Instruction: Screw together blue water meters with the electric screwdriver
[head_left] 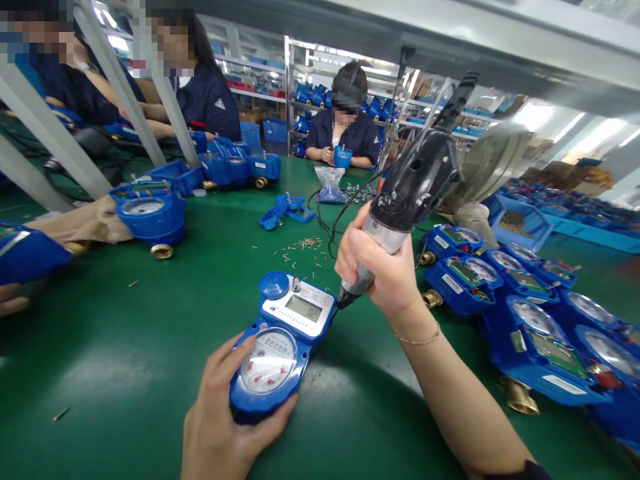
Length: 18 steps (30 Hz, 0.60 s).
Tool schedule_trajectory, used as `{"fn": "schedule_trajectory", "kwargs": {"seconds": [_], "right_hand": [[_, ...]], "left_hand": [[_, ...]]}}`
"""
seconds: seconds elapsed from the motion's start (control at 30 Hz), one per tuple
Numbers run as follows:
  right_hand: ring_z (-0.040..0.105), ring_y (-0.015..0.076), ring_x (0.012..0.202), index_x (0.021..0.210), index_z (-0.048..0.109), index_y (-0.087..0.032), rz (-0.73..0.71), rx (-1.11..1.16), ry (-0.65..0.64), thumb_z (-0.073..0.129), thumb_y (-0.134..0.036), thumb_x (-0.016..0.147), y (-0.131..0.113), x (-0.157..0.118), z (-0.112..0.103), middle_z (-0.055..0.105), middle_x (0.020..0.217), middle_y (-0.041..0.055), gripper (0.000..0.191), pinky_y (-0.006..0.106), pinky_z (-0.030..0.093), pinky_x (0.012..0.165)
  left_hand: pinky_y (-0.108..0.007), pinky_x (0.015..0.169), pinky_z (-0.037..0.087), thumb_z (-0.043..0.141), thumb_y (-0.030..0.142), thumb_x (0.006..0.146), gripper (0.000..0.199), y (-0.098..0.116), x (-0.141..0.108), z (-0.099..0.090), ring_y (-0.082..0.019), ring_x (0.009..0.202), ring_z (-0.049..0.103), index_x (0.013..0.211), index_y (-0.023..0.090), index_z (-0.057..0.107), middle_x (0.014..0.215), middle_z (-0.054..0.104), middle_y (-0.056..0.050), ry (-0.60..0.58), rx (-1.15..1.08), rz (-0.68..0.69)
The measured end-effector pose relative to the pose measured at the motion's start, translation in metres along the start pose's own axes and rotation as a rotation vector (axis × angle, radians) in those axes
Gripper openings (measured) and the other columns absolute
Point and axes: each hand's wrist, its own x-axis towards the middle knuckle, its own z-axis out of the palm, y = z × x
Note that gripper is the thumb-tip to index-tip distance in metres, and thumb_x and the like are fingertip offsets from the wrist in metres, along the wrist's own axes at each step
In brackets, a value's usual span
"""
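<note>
My left hand [225, 407] is wrapped round the lower end of a blue water meter [305, 357], its thumb and fingers on either side of the round dial. The meter has a white faceplate with a small display and a blue round cap at its far end. In my right hand [380, 267] is an electric screwdriver [400, 193] with a black and grey body, held tilted with its tip down. That tip is at the right edge of the meter's faceplate; whether it touches a screw I cannot make out.
Loose screws [307, 250] lie scattered beyond the meter, near blue plastic covers [287, 210] and a clear bag [330, 183]. Several opened meters [545, 353] crowd the right side. Another meter [150, 213] stands at left. A blue bin [520, 223] holds small parts. Co-workers [345, 133] sit across the table.
</note>
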Motion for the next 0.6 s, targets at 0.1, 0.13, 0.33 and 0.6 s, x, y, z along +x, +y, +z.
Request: {"fn": "schedule_trajectory", "kwargs": {"seconds": [0.1, 0.13, 0.33, 0.6], "right_hand": [[0.041, 0.0069, 0.036, 0.082, 0.049, -0.022, 0.013, 0.04, -0.017, 0.068, -0.024, 0.079, -0.001, 0.002, -0.002, 0.049, 0.049, -0.0094, 0.019, 0.021, 0.036, 0.039], [0.04, 0.0068, 0.036, 0.081, 0.049, -0.022, 0.019, 0.054, -0.017, 0.068, -0.023, 0.079, -0.001, 0.003, -0.002, 0.049, 0.049, -0.0095, 0.02, 0.021, 0.036, 0.038], [0.04, 0.0071, 0.036, 0.084, 0.049, -0.022, 0.022, 0.078, -0.053, 0.068, -0.023, 0.08, -0.003, 0.004, -0.002, 0.047, 0.05, -0.0098, 0.019, 0.021, 0.036, 0.039], [0.033, 0.0077, 0.035, 0.087, 0.054, -0.027, -0.171, -0.071, 0.054, 0.07, -0.023, 0.074, -0.034, 0.031, 0.001, 0.041, 0.05, -0.0098, 0.02, 0.023, 0.027, 0.036]], "left_hand": [[-0.038, 0.08, 0.057, 0.072, 0.046, 0.076, 0.07, -0.001, 0.001, 0.0, -0.031, 0.116, 0.059, 0.135, 0.024, 0.041, 0.134, 0.052, -0.011, 0.012, 0.006, 0.019], [-0.038, 0.079, 0.057, 0.072, 0.047, 0.076, 0.07, -0.001, 0.001, 0.0, -0.031, 0.114, 0.06, 0.135, 0.024, 0.041, 0.133, 0.053, -0.011, 0.015, 0.012, 0.027], [-0.035, 0.069, 0.057, 0.071, 0.048, 0.077, 0.067, 0.014, -0.004, 0.003, -0.029, 0.103, 0.064, 0.131, 0.023, 0.041, 0.127, 0.054, -0.013, 0.065, 0.116, 0.056], [-0.037, 0.06, 0.057, 0.067, 0.047, 0.081, 0.068, 0.043, -0.027, 0.014, -0.032, 0.098, 0.065, 0.134, 0.026, 0.031, 0.125, 0.053, -0.017, 0.107, 0.182, 0.013]]}}
